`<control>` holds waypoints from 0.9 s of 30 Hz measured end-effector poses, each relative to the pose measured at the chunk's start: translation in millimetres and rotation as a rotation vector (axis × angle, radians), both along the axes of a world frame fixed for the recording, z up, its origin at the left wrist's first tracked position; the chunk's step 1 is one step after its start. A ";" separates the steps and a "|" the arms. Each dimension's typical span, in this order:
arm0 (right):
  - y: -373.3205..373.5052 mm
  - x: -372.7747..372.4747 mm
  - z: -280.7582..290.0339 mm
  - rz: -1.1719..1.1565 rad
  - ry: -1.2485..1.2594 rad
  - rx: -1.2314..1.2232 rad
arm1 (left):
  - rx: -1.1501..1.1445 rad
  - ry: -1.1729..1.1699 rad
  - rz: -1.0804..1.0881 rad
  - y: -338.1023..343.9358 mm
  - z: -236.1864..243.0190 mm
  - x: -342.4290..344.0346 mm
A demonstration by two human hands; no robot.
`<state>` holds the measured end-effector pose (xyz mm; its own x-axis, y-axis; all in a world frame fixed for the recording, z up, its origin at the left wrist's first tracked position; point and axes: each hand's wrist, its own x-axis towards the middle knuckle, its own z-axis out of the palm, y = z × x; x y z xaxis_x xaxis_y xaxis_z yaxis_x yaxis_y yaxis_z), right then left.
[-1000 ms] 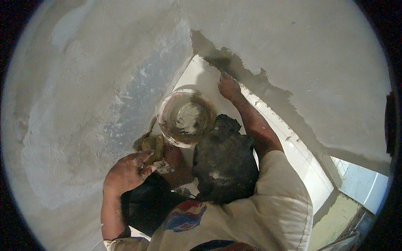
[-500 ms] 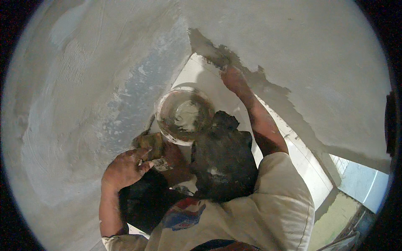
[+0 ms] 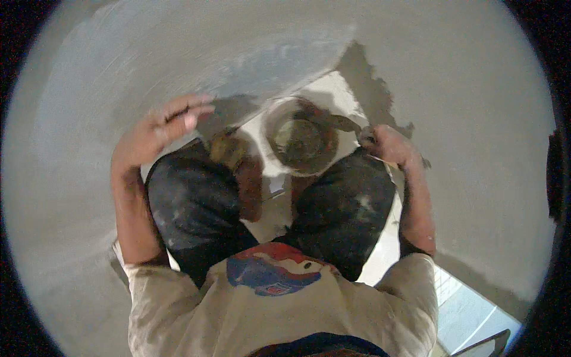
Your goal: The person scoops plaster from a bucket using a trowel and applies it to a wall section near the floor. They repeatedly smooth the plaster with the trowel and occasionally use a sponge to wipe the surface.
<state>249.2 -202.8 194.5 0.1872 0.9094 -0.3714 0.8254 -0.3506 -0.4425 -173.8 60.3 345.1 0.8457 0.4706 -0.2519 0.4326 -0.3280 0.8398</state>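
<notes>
My right hand [image 3: 389, 146] is closed round the handle of a small trowel [image 3: 342, 123], whose dark blade points left over the rim of a round bucket [image 3: 270, 140]. Wet grey-beige paste [image 3: 300, 143] lies inside the bucket, blurred by motion. Off to the left, my left hand [image 3: 169, 128] hovers beside the wall with its fingers stretched out, holding nothing. Just below and right of those fingers is a yellowish-brown block [image 3: 229, 149], near my left knee; what it rests on is hard to make out.
Plastered walls rise on the left [image 3: 77, 149] and right [image 3: 488, 154], meeting in a corner beyond the bucket. A darker damp band [image 3: 372, 83] runs low along the right wall. White flooring [image 3: 342, 89] shows between them. Both dark-trousered knees [image 3: 345, 208] flank the bucket.
My right hand has come back from the corner to beside the bucket, bringing the trowel over it. My left hand has left the block and lifted up and away, fingers spread. My view has turned.
</notes>
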 end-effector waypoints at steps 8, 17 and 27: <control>131.0 -35.2 24.8 0.384 -0.400 -0.363 | -0.108 -0.464 0.129 46.0 -319.8 -133.1; 152.5 -72.7 15.2 0.725 -0.737 -0.608 | 0.877 0.071 0.783 -26.3 -524.6 -30.1; 134.1 -7.2 -15.2 0.796 -0.546 -0.502 | 0.594 0.458 0.449 -69.7 -393.5 -86.3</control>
